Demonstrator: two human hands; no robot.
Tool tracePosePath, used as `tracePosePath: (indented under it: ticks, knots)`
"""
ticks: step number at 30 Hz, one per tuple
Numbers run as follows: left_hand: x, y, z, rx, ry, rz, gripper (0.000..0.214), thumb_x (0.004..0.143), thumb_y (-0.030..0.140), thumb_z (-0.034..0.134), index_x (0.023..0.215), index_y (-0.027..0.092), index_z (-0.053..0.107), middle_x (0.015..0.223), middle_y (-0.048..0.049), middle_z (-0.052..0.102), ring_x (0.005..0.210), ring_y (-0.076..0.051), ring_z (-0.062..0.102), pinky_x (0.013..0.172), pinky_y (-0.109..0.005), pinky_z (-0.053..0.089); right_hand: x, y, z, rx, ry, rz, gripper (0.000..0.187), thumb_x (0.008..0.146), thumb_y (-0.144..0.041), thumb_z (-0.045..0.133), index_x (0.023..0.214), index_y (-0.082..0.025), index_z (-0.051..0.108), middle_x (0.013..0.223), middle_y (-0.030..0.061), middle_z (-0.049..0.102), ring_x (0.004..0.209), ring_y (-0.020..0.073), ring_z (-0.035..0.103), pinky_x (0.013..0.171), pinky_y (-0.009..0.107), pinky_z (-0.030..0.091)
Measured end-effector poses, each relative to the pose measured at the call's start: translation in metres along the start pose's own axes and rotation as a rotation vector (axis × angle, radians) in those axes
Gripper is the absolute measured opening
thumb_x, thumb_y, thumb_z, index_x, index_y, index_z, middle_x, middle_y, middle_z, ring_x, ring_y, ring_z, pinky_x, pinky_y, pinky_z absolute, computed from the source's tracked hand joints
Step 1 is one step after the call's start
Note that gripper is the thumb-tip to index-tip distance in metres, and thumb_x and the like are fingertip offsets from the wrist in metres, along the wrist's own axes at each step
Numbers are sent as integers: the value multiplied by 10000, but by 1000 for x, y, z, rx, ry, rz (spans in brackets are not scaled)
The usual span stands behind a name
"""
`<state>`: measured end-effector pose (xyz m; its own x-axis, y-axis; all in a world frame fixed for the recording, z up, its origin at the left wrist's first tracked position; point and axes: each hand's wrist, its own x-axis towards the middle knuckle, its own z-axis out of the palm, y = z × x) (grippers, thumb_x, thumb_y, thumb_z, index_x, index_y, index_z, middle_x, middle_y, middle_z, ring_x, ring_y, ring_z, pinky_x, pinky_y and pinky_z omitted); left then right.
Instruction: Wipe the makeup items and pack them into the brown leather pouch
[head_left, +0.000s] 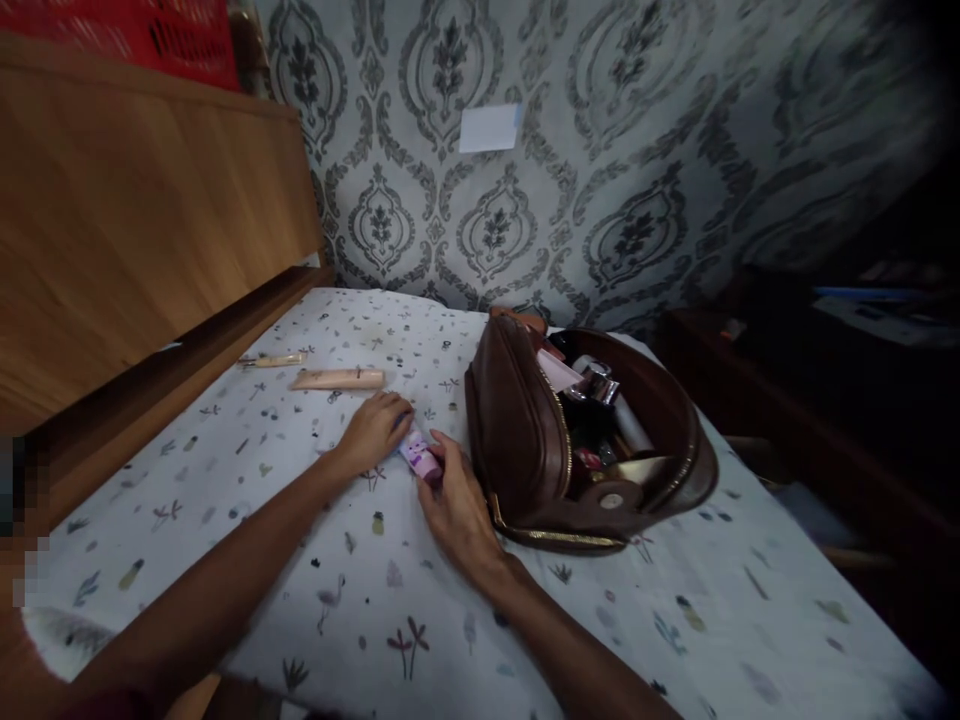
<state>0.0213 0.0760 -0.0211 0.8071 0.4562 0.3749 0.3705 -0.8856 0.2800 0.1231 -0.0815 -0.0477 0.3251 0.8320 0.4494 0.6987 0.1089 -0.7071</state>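
Between my two hands is a small purple and pink tube [420,453] with a cartoon print, close to the tabletop. My left hand [377,432] has its fingers curled over the tube's far end. At its near, pink end, my right hand [454,500] grips with thumb and fingers. Just right of my right hand stands a brown leather cosmetics bag [517,430], unzipped, with several makeup items inside. Beyond my left hand lie a beige tube [337,379] and a thinner yellowish tube [281,360], both flat on the cloth.
A white cloth with plant and flamingo prints [420,600] covers the table. Along the left runs a wooden panel [150,200], with a red basket [172,40] on top. Patterned wallpaper [495,220] rises behind. Dark furniture [810,390] borders the right side.
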Motion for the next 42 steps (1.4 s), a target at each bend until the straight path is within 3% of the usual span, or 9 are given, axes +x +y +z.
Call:
tracePosePath:
  ticks: [7,12,18,26,34,39,42]
  knots:
    - [-4,-11,-4,17,54,-84,218,981,249,451,914,202,653,920,-73,675,917,-233,613,802,-341,488,-4,-5,-5,113,42,-21,312,916,-209,509,1222,-167,548,1139,118,664,1045,231,637,950,400,533]
    - [-5,1,-17,0,109,-83,302,1018,285,359,971,189,642,979,-96,690,991,-239,610,865,-352,464,-1,-6,-5,206,-10,-64,292,854,-124,549,1134,-192,598,1072,78,659,980,204,635,881,348,538]
    - [-6,26,-16,-122,-113,89,412,1035,371,330,817,202,637,769,-26,684,747,-178,629,732,-280,443,-1,-5,-3,251,-12,-83,255,831,-78,553,1040,-201,633,1010,62,623,921,188,609,848,344,536]
    - [-4,1,-23,-166,-208,38,471,1023,459,333,734,192,592,735,-36,648,703,-188,570,669,-294,350,-1,-8,-8,235,3,-128,219,880,-108,570,1069,-200,630,1022,70,647,944,194,620,859,345,541]
    - [0,-28,-23,-252,-117,-122,548,952,567,357,565,196,470,521,13,457,532,-147,433,575,-292,286,0,-7,-8,205,32,-233,224,908,-117,583,1097,-221,643,1100,81,671,1071,214,626,941,377,539]
    - [2,-35,-23,-359,-35,-244,613,923,650,326,628,175,578,524,11,491,520,-145,460,524,-268,348,-1,-7,-8,164,5,-302,282,895,-77,592,1123,-235,647,1107,68,659,1056,202,623,930,349,546]
    - [2,-32,-26,-363,50,-307,597,938,615,311,661,171,599,508,16,470,494,-140,437,495,-261,335,-3,-10,-10,180,-11,-262,261,896,-105,607,1123,-227,647,1081,68,656,1002,196,631,896,332,553]
